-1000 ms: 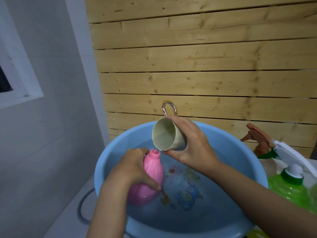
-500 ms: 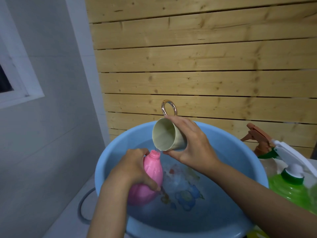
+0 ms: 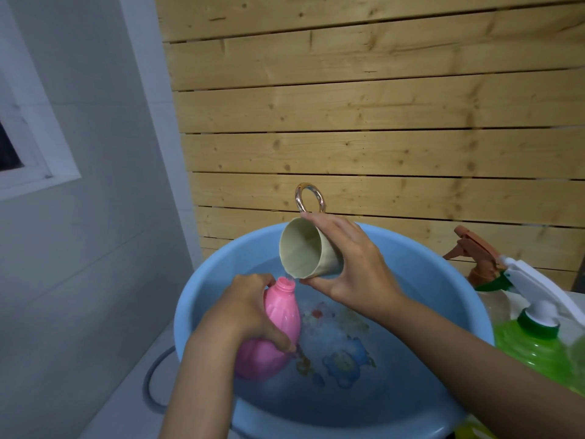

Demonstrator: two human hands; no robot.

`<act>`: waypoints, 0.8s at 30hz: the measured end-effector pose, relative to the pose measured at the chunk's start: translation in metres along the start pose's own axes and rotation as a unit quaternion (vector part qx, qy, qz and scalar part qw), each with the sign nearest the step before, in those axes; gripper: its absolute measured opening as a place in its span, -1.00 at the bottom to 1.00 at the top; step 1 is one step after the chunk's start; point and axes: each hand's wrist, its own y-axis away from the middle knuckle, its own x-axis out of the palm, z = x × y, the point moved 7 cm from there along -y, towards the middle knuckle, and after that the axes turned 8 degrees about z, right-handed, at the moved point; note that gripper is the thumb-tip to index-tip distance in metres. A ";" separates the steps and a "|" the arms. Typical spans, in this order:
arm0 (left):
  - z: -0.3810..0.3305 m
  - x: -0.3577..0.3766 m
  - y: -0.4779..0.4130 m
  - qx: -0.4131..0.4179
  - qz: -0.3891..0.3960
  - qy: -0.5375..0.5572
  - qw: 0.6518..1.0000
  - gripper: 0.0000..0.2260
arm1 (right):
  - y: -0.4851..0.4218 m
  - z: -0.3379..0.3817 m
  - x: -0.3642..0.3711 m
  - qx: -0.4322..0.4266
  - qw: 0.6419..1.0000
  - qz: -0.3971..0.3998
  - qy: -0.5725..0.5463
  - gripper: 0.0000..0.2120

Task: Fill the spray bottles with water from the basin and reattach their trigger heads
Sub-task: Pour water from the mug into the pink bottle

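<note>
Cup (image 3: 311,248) unmoved, lip above pink bottle (image 3: 283,315), left hand (image 3: 245,308) gripping it

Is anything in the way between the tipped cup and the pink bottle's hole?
Nothing visible is. The pale green plastic cup, tilted in the right hand, has its lip at the open, capless mouth of the pink plastic bottle. The left hand grips the bottle's side, not covering the opening.
</note>
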 end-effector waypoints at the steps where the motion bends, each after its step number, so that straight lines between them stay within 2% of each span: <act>1: 0.000 0.000 0.000 0.000 -0.001 -0.001 1.000 -0.33 | 0.000 0.000 0.000 0.000 1.000 0.000 0.001 -0.19; 24: 0.005 0.002 -0.004 0.008 -0.003 0.002 1.000 -0.33 | -0.001 0.002 -0.001 -0.014 1.000 -0.003 0.011 -0.19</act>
